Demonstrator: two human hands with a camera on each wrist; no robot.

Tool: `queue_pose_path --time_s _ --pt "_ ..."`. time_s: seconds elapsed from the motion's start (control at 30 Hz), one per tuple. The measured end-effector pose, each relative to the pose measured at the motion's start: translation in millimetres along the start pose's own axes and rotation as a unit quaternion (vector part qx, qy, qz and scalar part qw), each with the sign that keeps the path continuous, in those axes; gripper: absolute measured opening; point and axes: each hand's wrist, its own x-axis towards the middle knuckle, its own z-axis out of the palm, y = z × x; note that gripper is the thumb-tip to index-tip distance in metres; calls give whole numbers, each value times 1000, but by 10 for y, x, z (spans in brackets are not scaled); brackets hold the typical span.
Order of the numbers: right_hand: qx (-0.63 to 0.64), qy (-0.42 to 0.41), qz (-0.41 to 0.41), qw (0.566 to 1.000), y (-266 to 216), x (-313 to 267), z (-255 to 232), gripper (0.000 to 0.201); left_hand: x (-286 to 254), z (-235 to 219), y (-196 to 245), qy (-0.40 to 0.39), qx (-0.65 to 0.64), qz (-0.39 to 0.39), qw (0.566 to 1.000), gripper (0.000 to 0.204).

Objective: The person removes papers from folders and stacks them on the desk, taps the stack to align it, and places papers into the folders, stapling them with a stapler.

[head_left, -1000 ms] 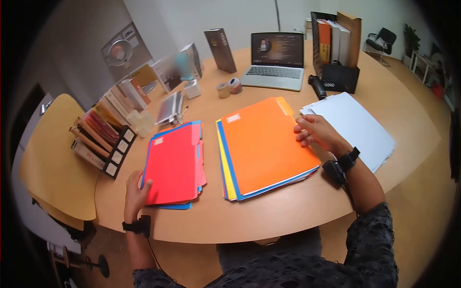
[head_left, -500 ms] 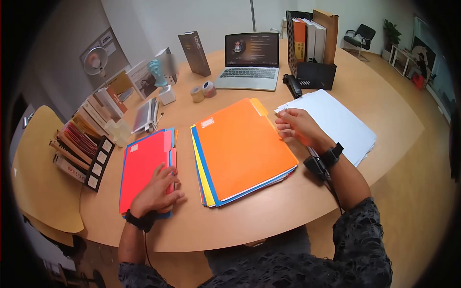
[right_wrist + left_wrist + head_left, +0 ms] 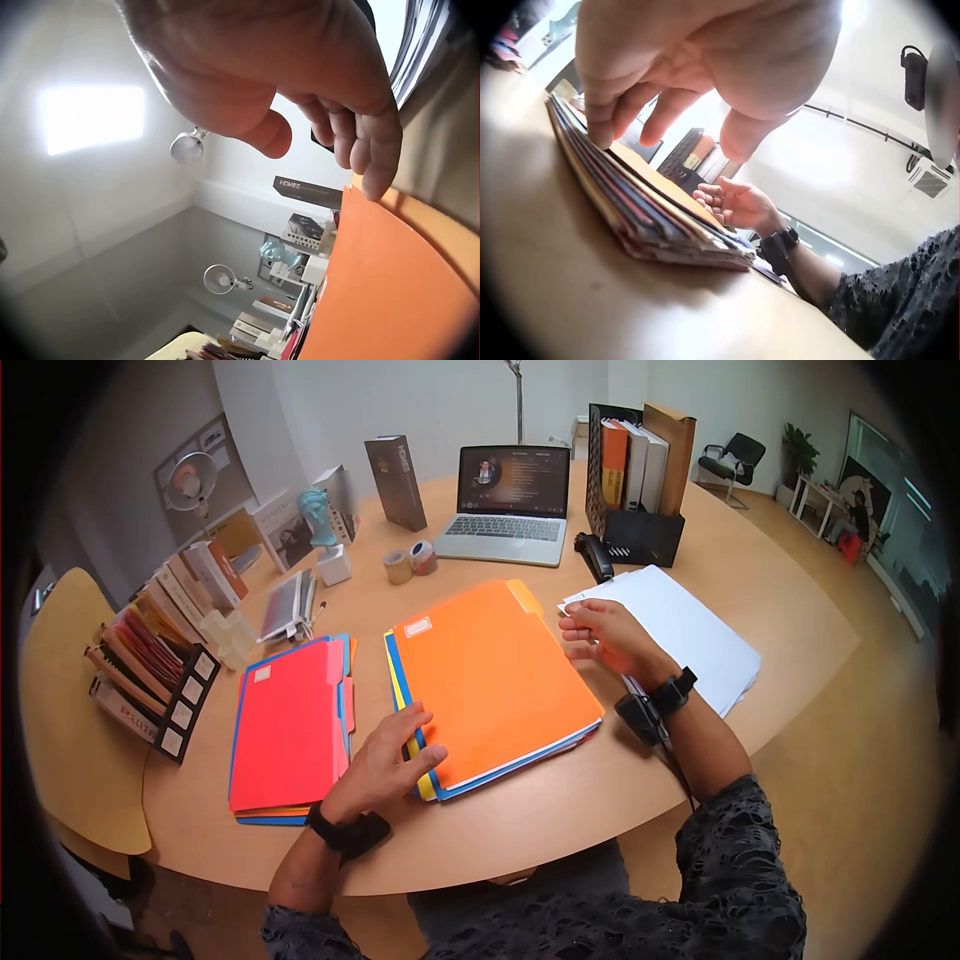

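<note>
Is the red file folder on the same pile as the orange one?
No, a strip of bare desk separates the red file folder from the orange file folder.

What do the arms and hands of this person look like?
The left hand and right hand are ungloved. Each has a black wrist strap with a boxy black device; a thin cable hangs at the right. The sleeves are dark grey, with a ragged texture.

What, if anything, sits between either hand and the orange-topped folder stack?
Nothing visible. The left hand is at the orange-topped folder stack's left edge, the right hand at its right edge. The red-topped stack lies farther left, the white papers farther right; neither intervenes.
</note>
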Motion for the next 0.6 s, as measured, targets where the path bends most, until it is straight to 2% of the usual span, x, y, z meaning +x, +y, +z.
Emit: queue_pose_path --time_s 0.03,0.1,0.13,0.2,0.23,0.27,0.3,0.37,0.43,0.5,0.57,0.6 --pt "23 -1 8 1000 -29 -14 11 29 2 -8 -16 4 1 2 1000 67" --pt "45 -7 14 999 -99 -23 51 29 8 -14 -61 -7 -103 -34 994 63" --pt "56 -35 10 998 -191 -84 99 31 19 -29 -70 -4 -100 -34 994 63" --pt "73 -66 2 995 -314 -121 184 33 53 -75 -84 -2 -226 -91 970 60" --pt "76 -134 -28 988 -363 -99 240 32 59 -94 -104 -2 -220 -92 971 60" --pt "78 -199 -58 975 -427 -126 334 32 67 -105 -128 31 -335 -103 936 57" --pt "80 -200 -61 975 -486 -180 438 32 78 -113 -147 64 -445 -112 886 55" --pt "75 -268 -114 954 -650 -335 806 37 62 -239 -199 75 -475 -88 872 57" --pt "34 -298 -156 941 -623 -314 1092 42 77 -439 -154 107 -542 -40 833 62" --pt "-25 -340 -182 922 -552 -307 1387 53 65 -646 -48 137 -524 -32 840 67" --pt "-153 -396 -219 879 -480 -328 1649 53 42 -841 -54 170 -631 27 757 61" --pt "-173 -412 -262 856 -374 -317 1778 53 16 -945 -204 170 -630 28 758 61"
